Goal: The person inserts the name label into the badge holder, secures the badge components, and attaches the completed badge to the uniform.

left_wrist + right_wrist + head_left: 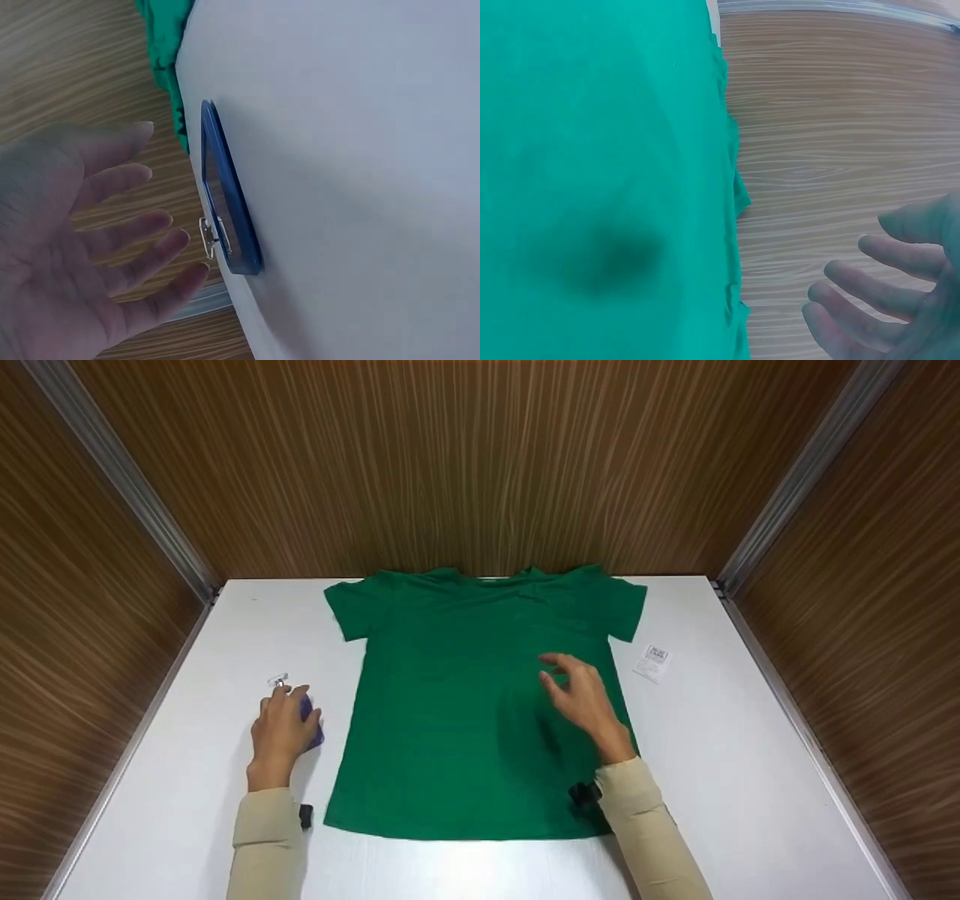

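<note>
A green T-shirt (450, 697) lies spread flat, collar toward the back wall. Left of it, my left hand (281, 731) hovers over a blue-framed badge holder (313, 735) with a metal clip (278, 680), hiding much of it. In the left wrist view the badge holder (232, 199) lies on the white surface, apart from the spread fingers (150, 225). My right hand (581, 694) hangs above the right part of the shirt, its shadow on the cloth. The right wrist view shows its fingers (870, 292) loosely bent with nothing between them.
A white printed card (652, 663) lies right of the shirt, below its right sleeve. The white table (750, 780) is enclosed by wood-grain panels (480, 465) at the back and both sides, with metal strips (810, 457) at the corners.
</note>
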`<move>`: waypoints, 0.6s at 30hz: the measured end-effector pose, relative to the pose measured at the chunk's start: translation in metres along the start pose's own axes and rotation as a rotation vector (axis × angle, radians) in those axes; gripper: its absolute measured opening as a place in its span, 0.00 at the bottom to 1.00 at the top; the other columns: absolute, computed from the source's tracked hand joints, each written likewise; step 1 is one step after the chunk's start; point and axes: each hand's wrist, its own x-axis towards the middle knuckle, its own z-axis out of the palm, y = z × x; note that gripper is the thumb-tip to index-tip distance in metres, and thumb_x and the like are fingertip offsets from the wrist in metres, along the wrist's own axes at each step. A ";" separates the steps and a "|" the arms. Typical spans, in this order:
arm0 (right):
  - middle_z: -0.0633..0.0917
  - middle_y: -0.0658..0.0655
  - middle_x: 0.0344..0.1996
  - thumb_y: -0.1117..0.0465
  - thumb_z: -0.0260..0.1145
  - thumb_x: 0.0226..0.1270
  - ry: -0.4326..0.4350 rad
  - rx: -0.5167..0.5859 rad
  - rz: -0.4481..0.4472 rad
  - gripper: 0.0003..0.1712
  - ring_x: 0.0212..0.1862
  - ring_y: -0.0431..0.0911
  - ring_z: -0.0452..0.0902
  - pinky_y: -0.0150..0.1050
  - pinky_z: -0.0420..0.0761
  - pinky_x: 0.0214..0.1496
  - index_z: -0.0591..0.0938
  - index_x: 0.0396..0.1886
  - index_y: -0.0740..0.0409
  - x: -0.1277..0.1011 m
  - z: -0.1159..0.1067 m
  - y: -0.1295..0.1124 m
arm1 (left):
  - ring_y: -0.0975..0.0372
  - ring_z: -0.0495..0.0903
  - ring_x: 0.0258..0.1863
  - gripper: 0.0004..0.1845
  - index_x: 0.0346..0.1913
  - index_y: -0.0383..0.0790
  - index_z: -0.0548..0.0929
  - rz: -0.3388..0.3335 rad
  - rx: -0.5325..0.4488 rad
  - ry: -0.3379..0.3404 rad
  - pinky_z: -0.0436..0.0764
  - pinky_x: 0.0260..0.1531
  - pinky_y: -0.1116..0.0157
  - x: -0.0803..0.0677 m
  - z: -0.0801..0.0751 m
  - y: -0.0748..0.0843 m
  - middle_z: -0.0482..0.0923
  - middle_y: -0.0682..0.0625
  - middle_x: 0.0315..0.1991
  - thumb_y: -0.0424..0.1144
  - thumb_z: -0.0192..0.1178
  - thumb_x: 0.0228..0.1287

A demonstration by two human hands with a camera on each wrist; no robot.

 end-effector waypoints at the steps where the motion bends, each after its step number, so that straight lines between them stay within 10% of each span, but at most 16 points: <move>1: 0.85 0.67 0.57 0.62 0.64 0.77 -0.006 -0.001 -0.002 0.17 0.54 0.62 0.85 0.55 0.88 0.49 0.83 0.60 0.65 0.000 0.000 -0.001 | 0.31 0.69 0.65 0.28 0.70 0.30 0.73 -0.008 -0.001 -0.005 0.75 0.57 0.31 0.001 -0.001 -0.001 0.68 0.26 0.69 0.38 0.61 0.72; 18: 0.86 0.66 0.56 0.62 0.63 0.77 -0.122 0.102 -0.015 0.17 0.53 0.60 0.86 0.52 0.88 0.50 0.83 0.60 0.65 0.001 0.005 -0.007 | 0.29 0.70 0.62 0.31 0.68 0.27 0.74 -0.108 -0.032 -0.015 0.77 0.56 0.32 0.014 -0.002 -0.012 0.68 0.23 0.65 0.41 0.65 0.67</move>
